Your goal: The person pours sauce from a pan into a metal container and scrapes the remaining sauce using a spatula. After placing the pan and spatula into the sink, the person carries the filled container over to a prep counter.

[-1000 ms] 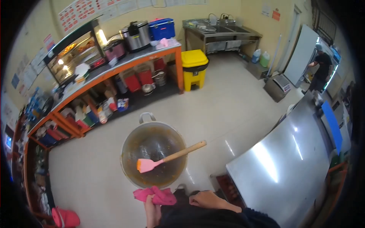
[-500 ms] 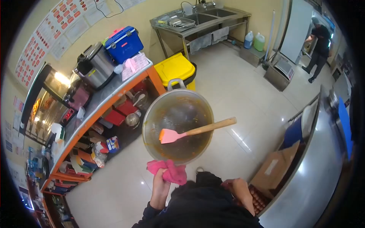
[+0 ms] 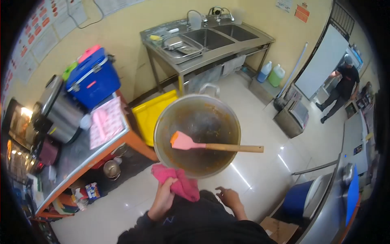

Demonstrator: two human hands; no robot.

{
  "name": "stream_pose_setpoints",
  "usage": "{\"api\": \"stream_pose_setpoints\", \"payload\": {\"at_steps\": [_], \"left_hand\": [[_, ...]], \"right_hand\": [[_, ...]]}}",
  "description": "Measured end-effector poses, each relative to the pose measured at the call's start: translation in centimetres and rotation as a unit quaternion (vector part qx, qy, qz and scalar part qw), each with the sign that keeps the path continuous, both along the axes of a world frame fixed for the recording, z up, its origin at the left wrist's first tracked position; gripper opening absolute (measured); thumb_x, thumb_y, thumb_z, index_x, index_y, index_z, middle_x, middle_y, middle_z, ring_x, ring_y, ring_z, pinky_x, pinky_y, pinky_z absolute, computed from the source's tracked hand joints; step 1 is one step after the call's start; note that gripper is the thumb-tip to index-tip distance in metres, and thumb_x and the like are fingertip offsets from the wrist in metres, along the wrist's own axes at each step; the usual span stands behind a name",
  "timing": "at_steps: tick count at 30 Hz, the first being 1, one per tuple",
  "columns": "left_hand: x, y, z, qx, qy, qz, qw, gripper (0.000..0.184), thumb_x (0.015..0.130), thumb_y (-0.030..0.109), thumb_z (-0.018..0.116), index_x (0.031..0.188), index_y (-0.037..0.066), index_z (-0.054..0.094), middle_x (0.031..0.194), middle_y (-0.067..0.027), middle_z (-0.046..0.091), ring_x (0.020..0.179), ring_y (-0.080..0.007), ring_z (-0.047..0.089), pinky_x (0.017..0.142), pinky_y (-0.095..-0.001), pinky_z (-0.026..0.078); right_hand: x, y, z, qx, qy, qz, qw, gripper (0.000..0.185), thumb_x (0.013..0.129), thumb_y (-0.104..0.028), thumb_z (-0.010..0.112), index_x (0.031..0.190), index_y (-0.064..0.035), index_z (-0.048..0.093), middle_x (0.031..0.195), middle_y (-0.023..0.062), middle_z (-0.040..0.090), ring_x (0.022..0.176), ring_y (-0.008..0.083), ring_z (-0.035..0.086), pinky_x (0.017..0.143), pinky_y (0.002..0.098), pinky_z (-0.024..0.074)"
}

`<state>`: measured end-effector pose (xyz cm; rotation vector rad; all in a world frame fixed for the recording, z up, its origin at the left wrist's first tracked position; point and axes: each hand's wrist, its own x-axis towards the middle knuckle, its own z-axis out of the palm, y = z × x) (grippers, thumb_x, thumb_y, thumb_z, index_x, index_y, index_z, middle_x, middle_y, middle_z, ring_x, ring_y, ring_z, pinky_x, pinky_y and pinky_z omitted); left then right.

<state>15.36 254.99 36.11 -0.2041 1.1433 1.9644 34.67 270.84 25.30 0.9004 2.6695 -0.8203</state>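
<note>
My left hand (image 3: 163, 196) is closed around a pink cloth (image 3: 180, 186), which presses at the near rim of a large metal pot (image 3: 162, 156). Orange-brown residue coats the pot's inner wall. Lying across the pot is a spatula (image 3: 189, 142) with a pink head, an orange smear at its tip and a wooden handle reaching over the right rim. The pot's far loop handle points toward the sink. My right hand (image 3: 230, 198) is apart from the pot, below its right side, with fingers spread and nothing in them.
Ahead stands a steel double sink (image 3: 207, 38) with a tray on its drainboard. A yellow bin lid (image 3: 152, 114) sits beyond the pot, left of it. An orange-edged counter (image 3: 101, 144) runs along the left, a steel counter (image 3: 325, 207) along the right. A person (image 3: 345, 83) stands at the far right.
My view has moved forward, so the sink looks nearer. The pot, cloth and spatula came along. My right hand has swung from beside my body toward the pot, its fingers spreading.
</note>
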Motion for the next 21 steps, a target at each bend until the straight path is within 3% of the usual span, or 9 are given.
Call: {"api": "stream_pose_setpoints", "payload": {"at_steps": [3, 8, 11, 13, 16, 18, 21], "left_hand": [[-5.9, 12.3, 1.2, 0.023, 0.040, -0.037, 0.998, 0.033, 0.078, 0.005, 0.048, 0.110, 0.004, 0.041, 0.102, -0.0051, 0.049, 0.096, -0.0164, 0.050, 0.080, -0.0296, 0.043], [-15.2, 33.4, -0.3, 0.062, 0.043, -0.060, 0.995, 0.035, 0.077, 0.008, 0.049, 0.111, 0.008, 0.041, 0.104, -0.0044, 0.050, 0.096, -0.0171, 0.051, 0.080, -0.0309, 0.043], [-18.6, 44.0, -0.1, 0.106, 0.049, -0.041, 0.992, 0.034, 0.077, 0.008, 0.049, 0.110, 0.008, 0.041, 0.104, -0.0048, 0.050, 0.096, -0.0177, 0.051, 0.080, -0.0330, 0.043], [-21.0, 49.8, 1.0, 0.101, 0.029, -0.030, 0.994, 0.033, 0.078, 0.008, 0.048, 0.109, 0.008, 0.041, 0.103, -0.0051, 0.050, 0.095, -0.0181, 0.051, 0.080, -0.0336, 0.043], [-26.2, 57.3, 0.8, 0.126, 0.007, 0.002, 0.992, 0.031, 0.078, 0.008, 0.048, 0.108, 0.008, 0.040, 0.102, -0.0056, 0.050, 0.096, -0.0189, 0.051, 0.079, -0.0349, 0.044], [-29.6, 61.8, 0.1, 0.125, 0.003, 0.034, 0.992, 0.030, 0.078, 0.008, 0.048, 0.107, 0.009, 0.040, 0.102, -0.0058, 0.050, 0.095, -0.0193, 0.051, 0.079, -0.0356, 0.044], [-35.0, 68.7, -1.4, 0.094, 0.015, 0.089, 0.991, 0.030, 0.078, 0.009, 0.048, 0.107, 0.010, 0.039, 0.101, -0.0059, 0.050, 0.094, -0.0193, 0.052, 0.078, -0.0364, 0.044]], "right_hand": [[1.5, 6.2, -0.9, -0.067, -0.081, -0.152, 0.983, 0.029, 0.075, -0.031, 0.056, 0.100, -0.0168, 0.056, 0.081, 0.0119, 0.062, 0.080, 0.0303, 0.058, 0.071, 0.0412, 0.0451], [2.7, 19.7, -4.6, -0.123, -0.139, -0.320, 0.929, 0.032, 0.072, -0.030, 0.061, 0.101, -0.0165, 0.056, 0.079, 0.0084, 0.063, 0.085, 0.0272, 0.058, 0.074, 0.0392, 0.0456], [-0.5, 31.2, -6.1, -0.103, -0.119, -0.331, 0.930, 0.033, 0.072, -0.029, 0.062, 0.102, -0.0158, 0.056, 0.081, 0.0090, 0.063, 0.086, 0.0275, 0.058, 0.074, 0.0387, 0.0456], [-5.3, 40.0, -4.1, 0.004, -0.129, -0.260, 0.957, 0.033, 0.072, -0.029, 0.061, 0.102, -0.0157, 0.055, 0.082, 0.0092, 0.063, 0.085, 0.0286, 0.057, 0.074, 0.0397, 0.0453], [-16.2, 52.0, 3.6, 0.091, -0.036, -0.140, 0.985, 0.029, 0.077, -0.024, 0.057, 0.103, -0.0134, 0.052, 0.075, 0.0081, 0.061, 0.077, 0.0276, 0.057, 0.068, 0.0396, 0.0435], [-23.5, 58.8, 8.1, 0.116, 0.051, -0.068, 0.990, 0.027, 0.077, -0.021, 0.057, 0.102, -0.0123, 0.053, 0.076, 0.0103, 0.060, 0.071, 0.0276, 0.058, 0.065, 0.0378, 0.0444], [-33.6, 65.9, 13.7, 0.117, 0.137, 0.018, 0.983, 0.025, 0.077, -0.015, 0.056, 0.102, -0.0096, 0.053, 0.080, 0.0113, 0.060, 0.074, 0.0266, 0.058, 0.067, 0.0369, 0.0422]]}}
